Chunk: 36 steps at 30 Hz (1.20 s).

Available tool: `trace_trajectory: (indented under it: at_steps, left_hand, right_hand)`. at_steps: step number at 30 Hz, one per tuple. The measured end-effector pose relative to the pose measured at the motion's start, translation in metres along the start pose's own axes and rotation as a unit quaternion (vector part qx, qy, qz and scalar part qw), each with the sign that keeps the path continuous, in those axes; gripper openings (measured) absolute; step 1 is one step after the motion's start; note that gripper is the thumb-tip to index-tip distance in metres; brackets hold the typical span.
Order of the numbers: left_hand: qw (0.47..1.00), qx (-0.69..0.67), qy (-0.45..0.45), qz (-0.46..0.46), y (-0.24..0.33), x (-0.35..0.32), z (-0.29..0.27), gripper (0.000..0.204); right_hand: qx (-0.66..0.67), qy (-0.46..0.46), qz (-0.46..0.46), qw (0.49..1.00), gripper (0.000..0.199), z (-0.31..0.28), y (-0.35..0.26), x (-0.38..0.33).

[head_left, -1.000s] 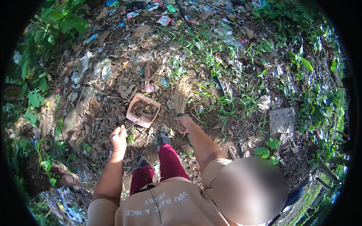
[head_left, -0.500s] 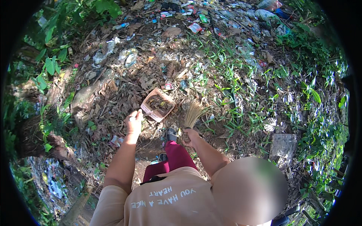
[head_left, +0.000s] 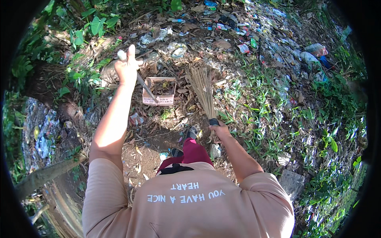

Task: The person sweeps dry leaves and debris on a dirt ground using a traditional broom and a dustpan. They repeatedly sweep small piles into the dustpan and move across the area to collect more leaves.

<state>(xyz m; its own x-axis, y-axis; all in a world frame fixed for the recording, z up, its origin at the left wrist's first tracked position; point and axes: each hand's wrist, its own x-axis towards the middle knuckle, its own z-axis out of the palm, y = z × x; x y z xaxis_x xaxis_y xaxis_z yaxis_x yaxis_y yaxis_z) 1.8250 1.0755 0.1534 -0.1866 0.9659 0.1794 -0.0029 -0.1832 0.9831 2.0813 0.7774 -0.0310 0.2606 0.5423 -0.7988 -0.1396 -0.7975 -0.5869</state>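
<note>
My left hand (head_left: 126, 71) is closed around the top of a long handle, whose pale end pokes out by the fingers. The handle slants down to a boxy, pinkish dustpan (head_left: 152, 101) resting on the ground, with writing on its near wall. Dry leaves (head_left: 163, 85) show inside its rim. Lower and to the right, my right hand (head_left: 219, 130) grips the dark bound end of a stick broom (head_left: 203, 92). The broom's bristles fan out away from me onto leaf litter, to the right of the dustpan and apart from it.
Scattered plastic litter (head_left: 244, 48) covers the far slope. Grass (head_left: 258, 103) grows on the right, with a grey slab (head_left: 291, 183) nearer me. Leafy plants (head_left: 97, 25) and a wooden pole (head_left: 49, 174) are on the left. My shoe (head_left: 191, 133) stands on bare soil.
My left hand has risen and moved away from me, with the dustpan now more level to my view and its handle upright. The broom has swung out farther, its bristles spread beside the dustpan.
</note>
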Motion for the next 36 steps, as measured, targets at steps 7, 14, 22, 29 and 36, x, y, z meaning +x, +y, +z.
trace_trajectory:
  at_steps: [7, 14, 22, 29, 36]
  left_hand:
    - [0.990, 0.084, -0.030, 0.108, 0.078, 0.040, -0.042, 0.038]
    - [0.879, 0.465, -0.101, -0.018, 0.017, -0.021, -0.072, 0.036]
    - [0.820, 0.557, 0.033, -0.130, -0.009, -0.122, -0.241, 0.040]
    - [0.867, 0.457, 0.160, -0.122, -0.031, -0.223, -0.288, 0.040]
    - [0.887, 0.357, 0.265, -0.127, -0.062, -0.243, -0.276, 0.042]
  right_hand:
    - [-0.020, 0.031, -0.050, 0.998, 0.030, 0.018, 0.028, -0.054]
    - [0.092, -0.214, 0.218, 0.948, 0.018, 0.029, -0.001, -0.089]
    - [0.001, -0.376, 0.432, 0.820, 0.024, 0.135, 0.054, -0.053]
    - [0.187, -0.236, 0.424, 0.854, 0.020, 0.201, 0.012, 0.051]
    - [0.164, -0.177, 0.218, 0.946, 0.023, 0.156, -0.086, 0.116]
